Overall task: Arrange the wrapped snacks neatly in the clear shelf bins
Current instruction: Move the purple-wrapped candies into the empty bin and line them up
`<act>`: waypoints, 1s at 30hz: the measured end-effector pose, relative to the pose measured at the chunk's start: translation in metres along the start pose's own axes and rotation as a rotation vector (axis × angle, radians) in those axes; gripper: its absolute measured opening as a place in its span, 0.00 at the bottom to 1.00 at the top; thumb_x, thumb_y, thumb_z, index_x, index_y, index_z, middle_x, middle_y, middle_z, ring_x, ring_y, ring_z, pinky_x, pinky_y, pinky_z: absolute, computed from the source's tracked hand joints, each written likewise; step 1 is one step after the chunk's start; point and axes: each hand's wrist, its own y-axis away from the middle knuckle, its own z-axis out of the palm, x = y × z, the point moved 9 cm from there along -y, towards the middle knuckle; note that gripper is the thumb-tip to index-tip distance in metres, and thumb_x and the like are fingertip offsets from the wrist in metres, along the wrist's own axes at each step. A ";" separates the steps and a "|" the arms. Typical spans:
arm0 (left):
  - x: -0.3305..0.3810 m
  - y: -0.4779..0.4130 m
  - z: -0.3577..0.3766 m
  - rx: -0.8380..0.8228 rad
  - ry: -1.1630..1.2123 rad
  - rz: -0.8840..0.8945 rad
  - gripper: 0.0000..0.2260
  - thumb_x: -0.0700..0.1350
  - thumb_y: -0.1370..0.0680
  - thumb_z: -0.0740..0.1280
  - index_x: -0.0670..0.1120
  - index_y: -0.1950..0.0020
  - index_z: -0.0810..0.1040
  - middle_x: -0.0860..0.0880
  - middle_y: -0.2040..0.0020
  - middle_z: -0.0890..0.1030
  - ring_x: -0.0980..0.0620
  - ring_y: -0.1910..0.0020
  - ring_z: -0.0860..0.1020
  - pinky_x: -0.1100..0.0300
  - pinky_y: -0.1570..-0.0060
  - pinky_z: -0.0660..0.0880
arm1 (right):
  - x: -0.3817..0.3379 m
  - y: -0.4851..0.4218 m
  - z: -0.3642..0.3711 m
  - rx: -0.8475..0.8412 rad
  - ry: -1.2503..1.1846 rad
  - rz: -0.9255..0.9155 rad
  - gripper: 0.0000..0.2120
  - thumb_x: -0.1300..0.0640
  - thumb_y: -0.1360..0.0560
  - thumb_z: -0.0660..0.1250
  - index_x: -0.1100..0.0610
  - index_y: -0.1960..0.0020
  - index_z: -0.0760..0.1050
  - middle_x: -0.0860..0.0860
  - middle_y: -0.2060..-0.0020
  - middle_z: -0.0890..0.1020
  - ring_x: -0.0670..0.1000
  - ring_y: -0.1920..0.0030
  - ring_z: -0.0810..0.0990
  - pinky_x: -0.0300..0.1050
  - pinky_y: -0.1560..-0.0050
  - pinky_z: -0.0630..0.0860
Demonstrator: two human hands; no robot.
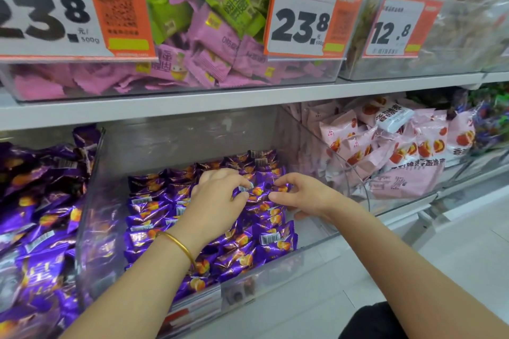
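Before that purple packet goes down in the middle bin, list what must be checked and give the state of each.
1. Left hand pinches the purple packet at its barcode end: ok.
2. Right hand pinches the packet's other end: ok.
3. Packet is above the middle bin, not a neighbouring one: ok.
4. Packet matches the purple rows lying in that bin: ok.
5. Free room in the bin: ok, bare floor shows along its right side and at the back.
6. Rows directly under the hands lie straight: cannot tell, the hands hide them.
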 end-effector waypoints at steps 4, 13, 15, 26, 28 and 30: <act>0.011 0.006 -0.020 0.022 -0.003 0.017 0.13 0.47 0.21 0.61 0.53 0.37 0.74 0.53 0.30 0.66 0.50 0.30 0.57 0.54 0.32 0.57 | -0.018 0.010 -0.013 0.120 0.181 -0.150 0.25 0.43 0.28 0.69 0.52 0.35 0.71 0.43 0.60 0.74 0.46 0.56 0.75 0.34 0.63 0.73; 0.017 0.095 -0.129 0.358 -0.086 0.131 0.12 0.43 0.23 0.63 0.51 0.41 0.78 0.56 0.40 0.75 0.54 0.39 0.67 0.70 0.39 0.58 | -0.153 0.100 0.049 0.185 0.240 -0.756 0.15 0.53 0.27 0.68 0.45 0.41 0.75 0.45 0.51 0.76 0.40 0.51 0.76 0.32 0.47 0.71; -0.010 0.120 -0.156 0.468 -0.082 0.069 0.12 0.39 0.25 0.65 0.51 0.45 0.80 0.55 0.45 0.78 0.54 0.43 0.71 0.73 0.42 0.58 | -0.185 0.121 0.084 0.125 0.254 -0.882 0.15 0.54 0.26 0.68 0.46 0.40 0.75 0.44 0.50 0.77 0.39 0.49 0.75 0.33 0.45 0.70; -0.137 0.161 -0.208 0.642 0.386 -0.310 0.16 0.30 0.25 0.60 0.49 0.48 0.76 0.50 0.49 0.80 0.48 0.51 0.79 0.52 0.45 0.76 | -0.260 0.103 0.241 -0.106 1.185 -0.992 0.18 0.44 0.26 0.65 0.55 0.42 0.75 0.52 0.45 0.79 0.56 0.44 0.77 0.47 0.56 0.72; -0.144 0.166 -0.206 0.626 0.434 -0.308 0.16 0.30 0.24 0.59 0.50 0.48 0.75 0.52 0.50 0.79 0.50 0.50 0.80 0.57 0.48 0.76 | -0.256 0.091 0.257 -0.122 1.312 -0.912 0.21 0.41 0.26 0.64 0.56 0.43 0.73 0.53 0.46 0.78 0.56 0.45 0.78 0.47 0.58 0.70; -0.147 0.172 -0.203 0.590 0.449 -0.298 0.15 0.32 0.24 0.61 0.52 0.48 0.76 0.54 0.50 0.79 0.52 0.50 0.80 0.59 0.47 0.75 | -0.257 0.086 0.269 -0.184 1.284 -0.879 0.18 0.45 0.26 0.66 0.57 0.43 0.72 0.54 0.47 0.78 0.57 0.46 0.77 0.47 0.56 0.71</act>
